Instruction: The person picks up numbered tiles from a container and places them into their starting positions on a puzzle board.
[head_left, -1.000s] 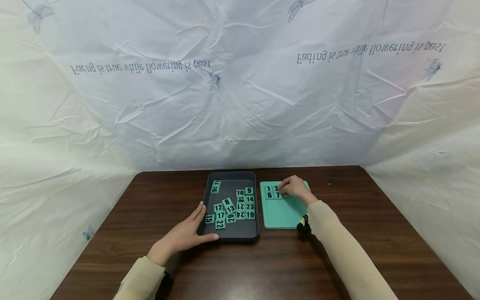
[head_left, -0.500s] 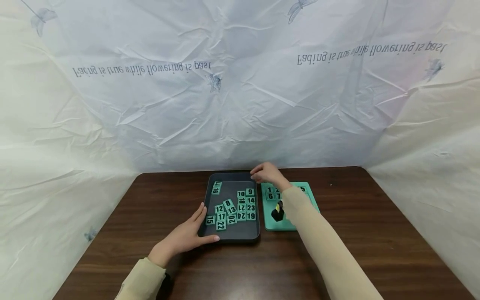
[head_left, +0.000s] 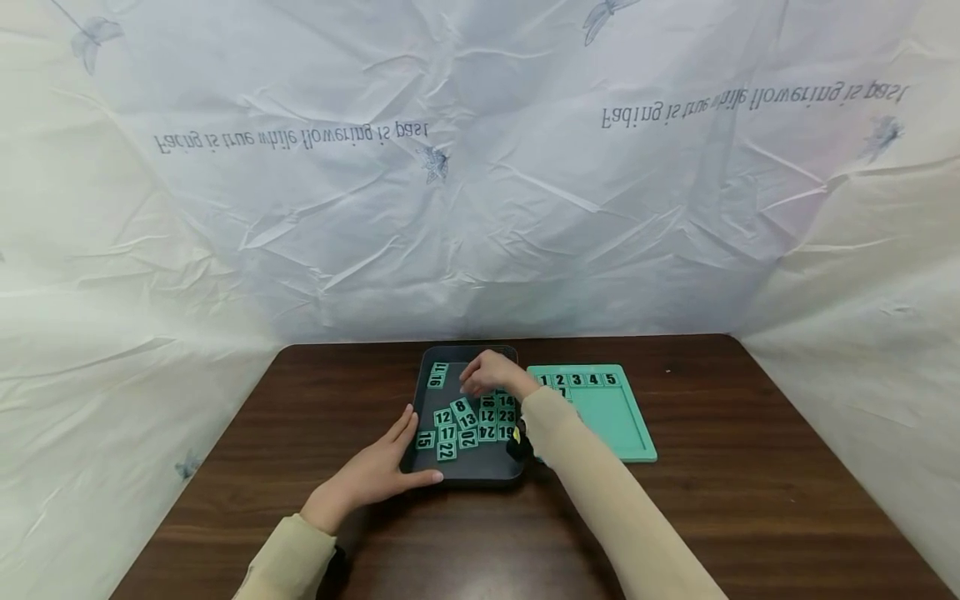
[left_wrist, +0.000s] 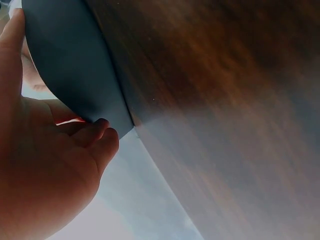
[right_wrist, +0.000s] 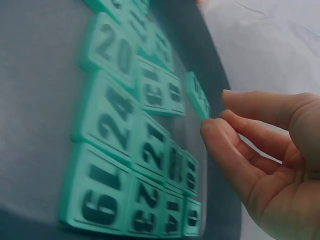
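Spanning the far middle of the table, the dark tray sits just left of the green board, long axes running away from the person. Left hand lies flat, fingers spread, against the tray's near-left corner. Right hand hovers over the numbered tiles, fingertips nearly pinching one tilted tile. Best to pinch its short edges and lift straight, keeping neighbours undisturbed.

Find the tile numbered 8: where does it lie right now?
In the head view, the tile numbered 8 lies in the dark tray, just below the right hand, touching tile 13.
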